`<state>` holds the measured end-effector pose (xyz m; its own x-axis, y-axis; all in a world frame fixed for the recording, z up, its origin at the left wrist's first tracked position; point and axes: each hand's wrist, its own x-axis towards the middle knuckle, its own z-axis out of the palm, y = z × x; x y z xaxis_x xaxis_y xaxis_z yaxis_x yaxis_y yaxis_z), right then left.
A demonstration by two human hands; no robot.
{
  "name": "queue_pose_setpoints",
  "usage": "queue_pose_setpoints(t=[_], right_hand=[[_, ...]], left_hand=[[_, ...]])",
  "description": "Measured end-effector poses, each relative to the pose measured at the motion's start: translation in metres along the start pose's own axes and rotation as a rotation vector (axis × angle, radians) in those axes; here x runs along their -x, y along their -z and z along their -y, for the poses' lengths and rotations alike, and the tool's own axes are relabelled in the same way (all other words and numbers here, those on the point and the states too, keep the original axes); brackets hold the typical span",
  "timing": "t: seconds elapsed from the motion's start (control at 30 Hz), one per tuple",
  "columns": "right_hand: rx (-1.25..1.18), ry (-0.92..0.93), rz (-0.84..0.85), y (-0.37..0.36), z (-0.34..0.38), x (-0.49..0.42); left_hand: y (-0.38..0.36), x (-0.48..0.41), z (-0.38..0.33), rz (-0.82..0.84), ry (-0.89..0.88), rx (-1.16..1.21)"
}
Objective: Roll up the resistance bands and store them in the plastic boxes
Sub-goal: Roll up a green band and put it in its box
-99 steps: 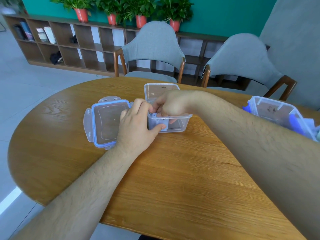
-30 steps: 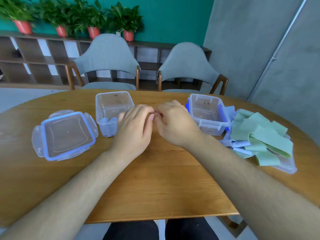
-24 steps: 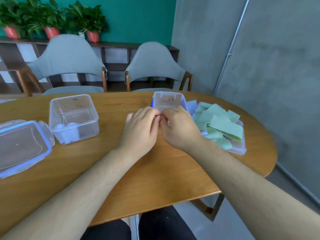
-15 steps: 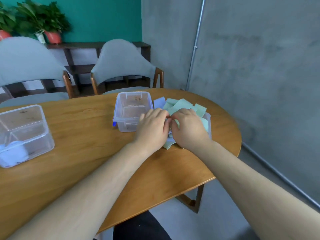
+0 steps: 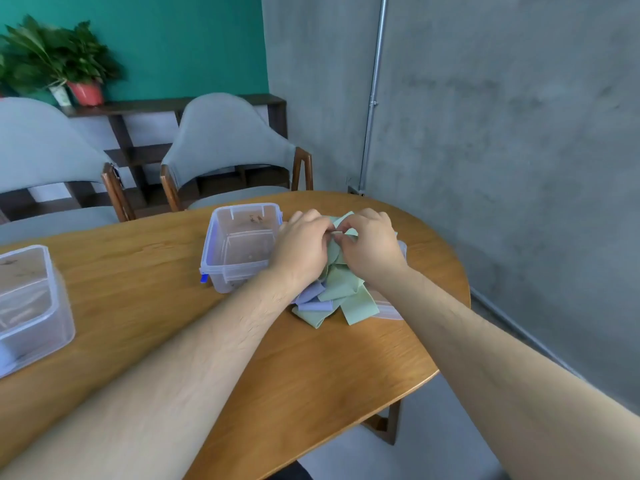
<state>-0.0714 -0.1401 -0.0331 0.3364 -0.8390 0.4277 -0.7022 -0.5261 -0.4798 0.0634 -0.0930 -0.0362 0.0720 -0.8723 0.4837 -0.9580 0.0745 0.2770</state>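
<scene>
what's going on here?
A person is picking through a pile of loose green and lilac resistance bands on the table. The left hand and right hand both pinch a green band on top. The open box beside it looks empty. A second box sits far left.

Clear glossy plastic box (image 5: 228, 271), matt pliant bands (image 5: 346, 289) (rubbery-looking), smooth wood-grain table (image 5: 311, 375) with satin sheen.
</scene>
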Motion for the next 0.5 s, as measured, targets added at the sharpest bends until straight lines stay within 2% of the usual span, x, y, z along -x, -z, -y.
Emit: queue_pose_setpoints(t=[0.1,0.23,0.37,0.5], right_hand=[[-0.163,0.068,-0.079,0.02,0.007,-0.004],[-0.332,0.02,-0.121,0.061,0.031,-0.023],[-0.513,-0.007,-0.219,0.096,0.056,-0.036],[-0.565,0.141,-0.237,0.119,0.077,-0.045]], left_hand=[[0.016,-0.011,-0.006,-0.126,-0.009,0.153],[0.049,-0.037,-0.023,-0.273,-0.027,0.343],[0.083,-0.051,-0.044,-0.431,0.065,0.531],[0.117,-0.056,-0.063,-0.407,0.161,0.796]])
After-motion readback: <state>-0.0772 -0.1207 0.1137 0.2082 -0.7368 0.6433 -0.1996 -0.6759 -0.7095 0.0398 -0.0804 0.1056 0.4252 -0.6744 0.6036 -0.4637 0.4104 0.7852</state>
